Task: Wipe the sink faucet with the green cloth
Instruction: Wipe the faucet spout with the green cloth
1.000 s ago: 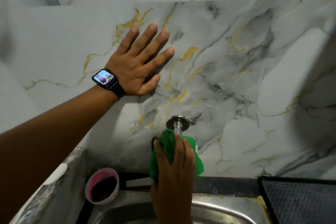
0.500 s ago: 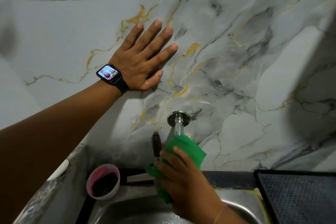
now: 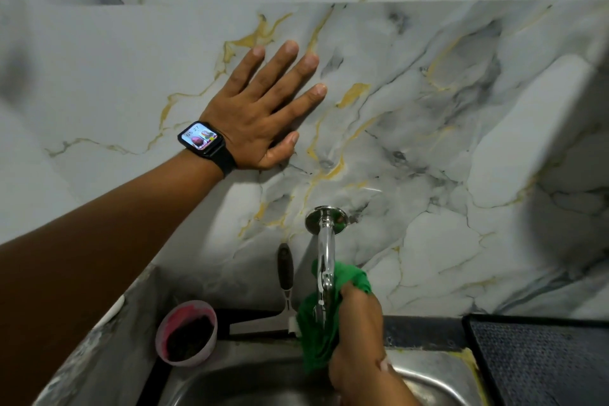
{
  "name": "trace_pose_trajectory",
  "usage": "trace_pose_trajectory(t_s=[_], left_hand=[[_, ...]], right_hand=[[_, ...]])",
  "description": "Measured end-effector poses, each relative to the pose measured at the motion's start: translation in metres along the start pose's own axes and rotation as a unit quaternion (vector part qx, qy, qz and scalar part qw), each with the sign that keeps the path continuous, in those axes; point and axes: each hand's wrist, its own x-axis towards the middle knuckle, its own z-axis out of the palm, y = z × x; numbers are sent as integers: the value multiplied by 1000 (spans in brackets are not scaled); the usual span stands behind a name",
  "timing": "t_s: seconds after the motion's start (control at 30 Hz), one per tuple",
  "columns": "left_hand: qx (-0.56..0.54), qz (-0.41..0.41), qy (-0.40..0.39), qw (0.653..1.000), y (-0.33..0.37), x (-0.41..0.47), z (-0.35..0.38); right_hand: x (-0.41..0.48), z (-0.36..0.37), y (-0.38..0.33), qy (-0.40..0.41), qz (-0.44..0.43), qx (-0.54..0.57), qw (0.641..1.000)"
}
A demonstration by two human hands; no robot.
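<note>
Right hand [image 3: 359, 323] lower, green cloth [image 3: 318, 333] bunched

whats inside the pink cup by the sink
The pink cup on the sink's left rim shows a dark mass in its lower part, with pink residue on the inner wall above it. What that dark stuff is, and the cup's bottom beneath it, cannot be seen.

The smartwatch [image 3: 201, 140] on my left wrist shows the digits 05 27; I can read nothing else.
</note>
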Motion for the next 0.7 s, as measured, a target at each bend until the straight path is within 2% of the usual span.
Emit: trace_pose_trajectory(t_s=[0.07, 0.1, 0.17, 0.23, 0.3, 0.37, 0.4, 0.47, 0.53, 0.57, 0.6, 0.63, 0.67, 0.7], left_hand=[[1, -2, -2, 1000, -1, 0, 1], [6, 1, -4, 1000, -3, -2, 1], [10, -18, -1, 1000, 2, -3, -1], [6, -11, 2, 1000, 2, -1, -2], [13, -7, 0, 1000, -4, -2, -1], [11, -13, -7, 1000, -1, -2, 1], [17, -10, -10, 1000, -1, -4, 1], [6, -16, -4, 1000, 7, -6, -1], [3, -9, -4, 1000, 4, -6, -2], [6, -2, -14, 1000, -1, -10, 1], [0, -10, -18, 1000, 1, -7, 4], [0, -8, -40, 999, -2, -10, 6], [-9, -14, -56, 998, -3, -15, 6], [-35, -24, -62, 997, 6, -13, -1]], right_hand=[[-1, 12, -19, -9, -39, 1, 999], [3, 21, -23, -2, -91, -24, 996], [7, 24, -33, 16, -218, -168, 961], [9, 19, -36, 46, -321, -290, 900], [8, 20, -31, 34, -425, -386, 818], [10, 13, -25, 18, -496, -464, 734], [11, 12, -25, 2, -515, -488, 705], [9, -1, -26, -82, -541, -543, 637], [3, -12, -27, -162, -596, -583, 527], [6, -16, -26, -180, -620, -583, 493], [1, -28, -30, -180, -619, -593, 483], [-7, -32, -29, -197, -608, -586, 498], [-13, -34, -18, -229, -585, -598, 497], [-21, -47, -11, -236, -566, -645, 456]])
